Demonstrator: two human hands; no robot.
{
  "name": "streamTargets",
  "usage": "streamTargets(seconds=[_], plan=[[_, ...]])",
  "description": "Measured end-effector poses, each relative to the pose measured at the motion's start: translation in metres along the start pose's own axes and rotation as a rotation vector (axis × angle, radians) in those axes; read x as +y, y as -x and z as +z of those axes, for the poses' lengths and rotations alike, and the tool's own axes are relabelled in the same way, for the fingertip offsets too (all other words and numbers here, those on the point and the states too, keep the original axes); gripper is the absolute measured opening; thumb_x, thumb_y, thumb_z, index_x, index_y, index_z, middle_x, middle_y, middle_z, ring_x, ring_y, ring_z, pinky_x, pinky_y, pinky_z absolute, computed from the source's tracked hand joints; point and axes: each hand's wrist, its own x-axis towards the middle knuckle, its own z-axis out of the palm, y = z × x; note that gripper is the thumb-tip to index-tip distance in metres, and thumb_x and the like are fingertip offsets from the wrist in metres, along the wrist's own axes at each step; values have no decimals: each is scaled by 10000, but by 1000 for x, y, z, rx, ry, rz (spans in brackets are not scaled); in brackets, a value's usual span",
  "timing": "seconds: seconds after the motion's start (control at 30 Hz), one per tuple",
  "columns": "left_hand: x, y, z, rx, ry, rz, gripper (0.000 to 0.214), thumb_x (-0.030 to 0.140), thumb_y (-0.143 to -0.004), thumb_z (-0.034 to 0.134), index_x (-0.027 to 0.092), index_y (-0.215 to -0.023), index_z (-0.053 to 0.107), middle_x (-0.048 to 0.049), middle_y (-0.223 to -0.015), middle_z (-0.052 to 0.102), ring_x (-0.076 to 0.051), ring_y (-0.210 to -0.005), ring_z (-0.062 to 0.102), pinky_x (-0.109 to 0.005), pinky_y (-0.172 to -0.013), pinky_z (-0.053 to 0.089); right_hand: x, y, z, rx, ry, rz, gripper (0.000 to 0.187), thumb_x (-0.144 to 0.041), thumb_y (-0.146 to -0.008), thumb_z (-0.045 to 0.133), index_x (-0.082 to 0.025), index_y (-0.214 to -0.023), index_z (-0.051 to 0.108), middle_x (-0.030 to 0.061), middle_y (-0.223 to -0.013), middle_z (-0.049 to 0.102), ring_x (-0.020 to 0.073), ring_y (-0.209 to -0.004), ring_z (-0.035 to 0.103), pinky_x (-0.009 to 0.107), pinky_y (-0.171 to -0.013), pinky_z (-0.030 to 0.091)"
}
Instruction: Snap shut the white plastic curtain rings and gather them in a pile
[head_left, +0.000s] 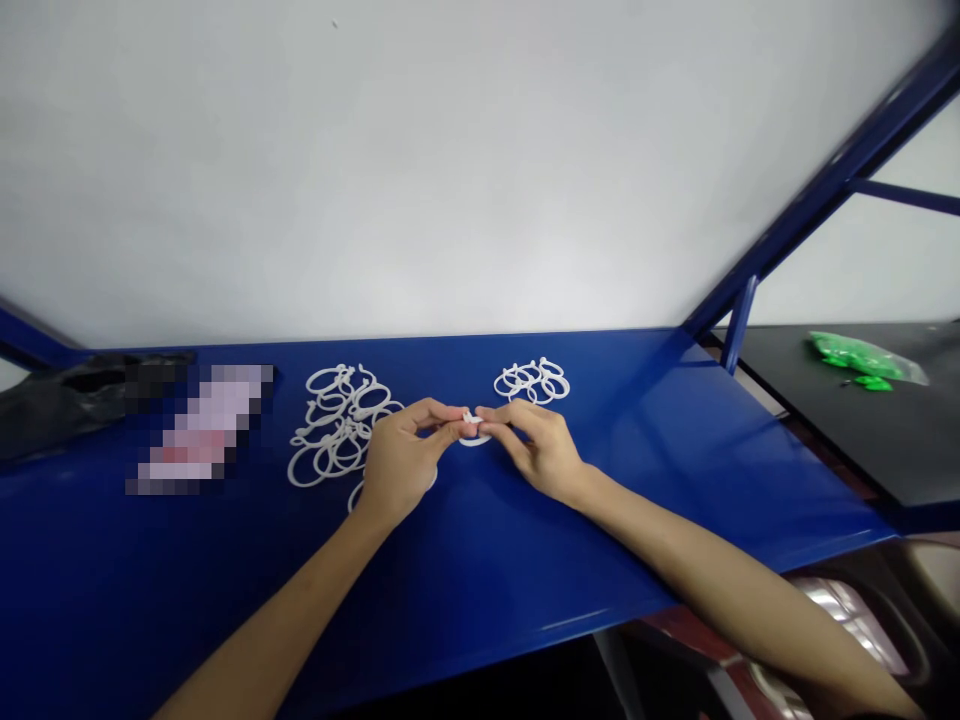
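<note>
Between my two hands is a white plastic ring (474,441), held just above the blue table. My left hand (409,450) pinches one side of its small top part between thumb and fingers. From the other side my right hand (536,445) pinches the same part, so its details are mostly covered by fingertips. A loose pile of similar white rings (330,450) lies left of my left hand, partly hidden behind it. Beyond my right hand lies a smaller cluster of white rings (532,382).
A blue metal table (600,560) runs up to a pale wall. At its left lie a black plastic bag (67,405) and a blurred-out pinkish item (206,420). On a black surface (840,430) to the right rests a clear bag of green pieces (862,358), beyond a blue frame post (741,325).
</note>
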Motion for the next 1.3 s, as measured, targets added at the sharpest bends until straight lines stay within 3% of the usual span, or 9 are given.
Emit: streamTargets(seconds=[0.23, 0.4, 0.5, 0.63, 0.83, 1.0, 1.13, 1.3], plan=[[4, 2, -3, 10, -314, 289, 117, 324, -842, 681, 254, -770, 741, 13, -763, 749, -150, -663, 669, -288, -672, 531, 0, -1, -6, -127, 123, -86, 258, -274, -1054, 469, -182, -1139, 694, 76, -927, 752, 170, -757, 662, 315, -713, 567], [10, -12, -24, -268, -595, 398, 226, 334, -934, 534, 276, -999, 742, -16, -875, 740, -194, -836, 650, -357, -843, 528, 15, -9, -18, -84, 227, -84, 243, -250, -1036, 503, -198, -1163, 704, 85, -1053, 734, 190, -915, 673, 342, -823, 566], [10, -18, -44, -420, -759, 355, 329, 208, -866, 489, 259, -1111, 703, -38, -1019, 719, -235, -1015, 604, -417, -960, 479, 35, -13, -28, 3, 369, 57, 239, -262, -1024, 521, -212, -1130, 730, 92, -1051, 687, 195, -890, 660, 335, -767, 563], [4, -18, -57, -592, -900, 238, 322, 233, -796, 556, 253, -1098, 665, -42, -1119, 673, -271, -1116, 549, -461, -1003, 415, 63, -16, -44, 25, 554, 166, 240, -248, -996, 557, -193, -1180, 702, 95, -989, 680, 237, -906, 625, 372, -786, 542], [2, -18, -43, -570, -964, 273, 176, 200, -883, 452, 235, -870, 624, -24, -899, 676, -240, -949, 549, -449, -904, 370, 74, -18, -56, -54, 545, 164, 119, -243, -978, 591, -201, -958, 700, 74, -944, 701, 239, -884, 570, 382, -822, 503], [-1, -21, -41, -545, -947, 299, 112, 264, -889, 544, 240, -909, 652, -21, -951, 694, -248, -972, 548, -446, -904, 356, 72, -17, -53, -172, 503, 121, 98, -246, -966, 627, -199, -996, 707, 64, -928, 701, 238, -887, 541, 372, -810, 494], [-5, -21, -42, -481, -973, 366, 155, 252, -921, 530, 243, -833, 657, -18, -911, 678, -247, -945, 534, -431, -872, 366, 68, -17, -51, -135, 515, 98, 148, -256, -963, 633, -182, -1065, 710, 86, -972, 703, 256, -926, 542, 400, -824, 512], [-3, -19, -32, -359, -821, 500, 159, 282, -993, 478, 226, -953, 621, -13, -913, 674, -204, -880, 551, -381, -852, 429, 41, -19, -41, -78, 437, 2, 177, -284, -998, 580, -191, -1091, 699, 106, -1021, 707, 253, -950, 583, 441, -864, 529]])
